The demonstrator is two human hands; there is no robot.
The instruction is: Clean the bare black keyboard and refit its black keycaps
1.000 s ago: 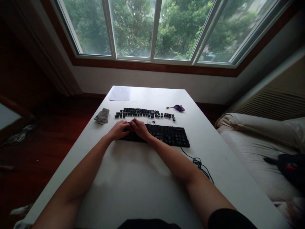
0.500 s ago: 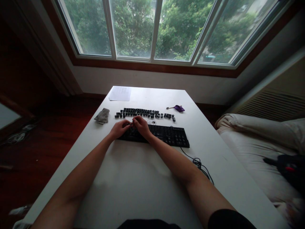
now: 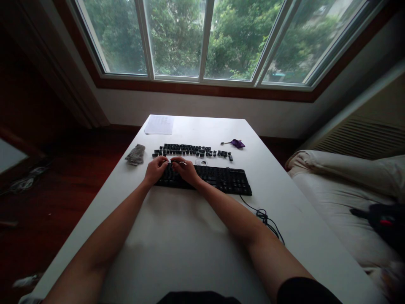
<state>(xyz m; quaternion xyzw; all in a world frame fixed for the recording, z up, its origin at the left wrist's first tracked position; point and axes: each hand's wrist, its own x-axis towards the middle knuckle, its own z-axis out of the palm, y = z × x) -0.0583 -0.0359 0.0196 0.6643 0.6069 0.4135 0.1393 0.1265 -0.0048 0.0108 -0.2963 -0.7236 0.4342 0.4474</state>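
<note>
A black keyboard (image 3: 218,179) lies lengthwise across the white table. Over its left end is my left hand (image 3: 155,169), fingers bent and pinched together near the back edge; whatever they may hold is too small to make out. Close to its right, my right hand (image 3: 186,171) is closed on a thin shiny metal tool (image 3: 181,163), whose kind I cannot tell. Small black keycaps (image 3: 186,148) lie in rows behind the keyboard. Just beyond the keyboard's back edge lies a small clear round object (image 3: 201,162).
A crumpled grey cloth (image 3: 136,155) lies at the left, with a sheet of paper (image 3: 159,125) at the far left corner. A purple item with a handle (image 3: 237,143) is at the back right. The keyboard's coiled cable (image 3: 264,217) runs along the right.
My hands have moved slightly apart, the left one a little to the left. The metal tool in my right hand now shows more clearly.
</note>
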